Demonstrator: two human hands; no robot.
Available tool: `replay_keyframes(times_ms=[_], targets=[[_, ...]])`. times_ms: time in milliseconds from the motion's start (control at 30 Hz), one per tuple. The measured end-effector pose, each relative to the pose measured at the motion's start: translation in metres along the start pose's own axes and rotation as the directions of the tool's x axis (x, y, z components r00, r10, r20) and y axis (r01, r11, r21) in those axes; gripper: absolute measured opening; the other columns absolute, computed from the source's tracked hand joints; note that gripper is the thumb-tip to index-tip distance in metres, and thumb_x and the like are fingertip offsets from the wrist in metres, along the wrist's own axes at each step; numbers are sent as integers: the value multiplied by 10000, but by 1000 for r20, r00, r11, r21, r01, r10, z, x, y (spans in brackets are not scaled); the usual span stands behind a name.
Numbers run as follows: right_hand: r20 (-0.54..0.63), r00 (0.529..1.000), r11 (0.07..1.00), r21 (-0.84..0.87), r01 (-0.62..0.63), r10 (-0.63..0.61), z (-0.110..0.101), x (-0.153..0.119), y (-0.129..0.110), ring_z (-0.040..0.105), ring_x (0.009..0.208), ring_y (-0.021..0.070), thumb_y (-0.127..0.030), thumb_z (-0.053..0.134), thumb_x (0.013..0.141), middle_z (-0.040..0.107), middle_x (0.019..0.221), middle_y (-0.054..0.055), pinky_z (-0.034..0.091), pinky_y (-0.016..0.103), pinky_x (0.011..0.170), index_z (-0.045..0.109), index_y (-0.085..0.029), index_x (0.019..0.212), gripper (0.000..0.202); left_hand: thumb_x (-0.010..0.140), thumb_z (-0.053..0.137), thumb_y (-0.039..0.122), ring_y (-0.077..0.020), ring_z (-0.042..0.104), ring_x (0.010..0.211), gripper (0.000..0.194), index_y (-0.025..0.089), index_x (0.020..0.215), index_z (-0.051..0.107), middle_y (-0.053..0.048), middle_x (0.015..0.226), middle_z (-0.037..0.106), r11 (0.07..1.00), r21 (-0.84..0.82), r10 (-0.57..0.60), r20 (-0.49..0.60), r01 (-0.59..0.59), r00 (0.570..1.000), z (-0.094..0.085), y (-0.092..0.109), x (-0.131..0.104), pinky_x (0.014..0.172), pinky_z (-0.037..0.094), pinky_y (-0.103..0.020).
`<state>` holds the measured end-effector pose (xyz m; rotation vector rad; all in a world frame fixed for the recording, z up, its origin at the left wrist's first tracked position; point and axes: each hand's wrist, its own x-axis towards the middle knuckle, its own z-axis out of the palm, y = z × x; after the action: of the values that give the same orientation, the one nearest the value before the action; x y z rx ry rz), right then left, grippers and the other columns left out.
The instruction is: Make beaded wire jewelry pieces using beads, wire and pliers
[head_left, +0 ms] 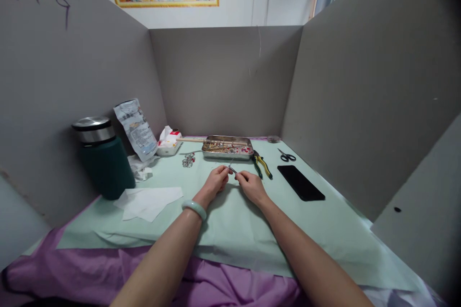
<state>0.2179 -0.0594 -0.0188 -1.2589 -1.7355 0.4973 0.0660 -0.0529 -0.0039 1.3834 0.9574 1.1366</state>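
My left hand (217,180), with a pale green bangle (194,209) on the wrist, pinches something too small to name. My right hand (251,186) is closed on a slim silver tool (233,170), perhaps tweezers, whose tip meets the left fingertips. Just beyond both hands, a metal tray (227,157) holds many small gold, red and pink pieces. Pliers with green and yellow handles (263,165) lie at the tray's right end. To the left is a little heap of silvery pieces (188,160) with some red among them.
Grey partitions (226,81) enclose the green-covered table (248,244). A dark green flask (106,163), an upright pouch (136,129), a white box with tissue (168,150) and white paper (149,203) occupy the left. Small scissors (287,157) and a black phone (301,183) lie on the right.
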Motion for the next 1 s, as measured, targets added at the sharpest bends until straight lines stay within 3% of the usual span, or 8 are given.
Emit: replay_keyframes(times_ms=[500, 833, 1000], targets=[[-8, 1000, 1000, -3, 14, -14, 1, -2, -3, 567, 678, 179, -382, 435, 844, 660, 691, 29, 361, 249, 621, 673, -206, 732, 316, 792, 542, 357, -41, 206, 333, 189, 174, 749, 521, 107, 435, 288, 1000, 18, 21, -49, -20, 999, 1, 0, 2, 362, 128, -195], [83, 997, 994, 111, -9, 0, -5, 2, 1, 503, 548, 135, -388, 433, 835, 579, 570, -7, 351, 229, 532, 673, -163, 703, 354, 799, 532, 350, -47, 201, 346, 177, 178, 758, 521, 106, 426, 286, 999, 14, 49, -12, -49, 999, 1, 3, 1, 355, 144, -189], [24, 1000, 995, 103, -17, 15, 0, 1, -1, 536, 628, 157, -386, 450, 829, 614, 629, 12, 358, 243, 580, 677, -167, 727, 332, 792, 548, 383, -44, 195, 351, 212, 175, 765, 522, 109, 443, 278, 999, -18, 45, -10, -45, 999, 0, 2, 1, 358, 134, -186]])
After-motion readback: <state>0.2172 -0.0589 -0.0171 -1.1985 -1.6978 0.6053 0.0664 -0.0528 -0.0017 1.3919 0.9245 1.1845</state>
